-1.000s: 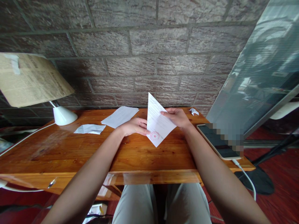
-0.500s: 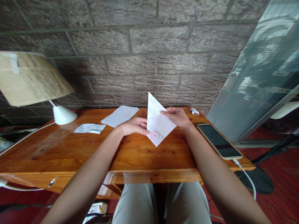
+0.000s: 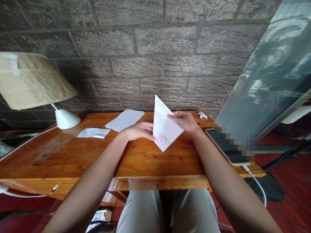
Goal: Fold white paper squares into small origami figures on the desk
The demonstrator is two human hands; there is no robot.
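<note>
Both my hands hold a white sheet of paper (image 3: 164,127), folded into a pointed shape with printed text and a red round stamp near its lower corner. It stands tilted above the wooden table (image 3: 145,158). My left hand (image 3: 138,131) pinches the sheet's left edge, with a ring on one finger. My right hand (image 3: 185,121) grips the right edge, thumb on the front of the paper.
A flat white sheet (image 3: 125,120) and a crumpled folded paper (image 3: 93,132) lie at the left back. A small folded paper piece (image 3: 201,115) sits at the back right. A phone (image 3: 227,147) with a white cable rests at the right edge. A lamp (image 3: 63,118) stands left, by the brick wall.
</note>
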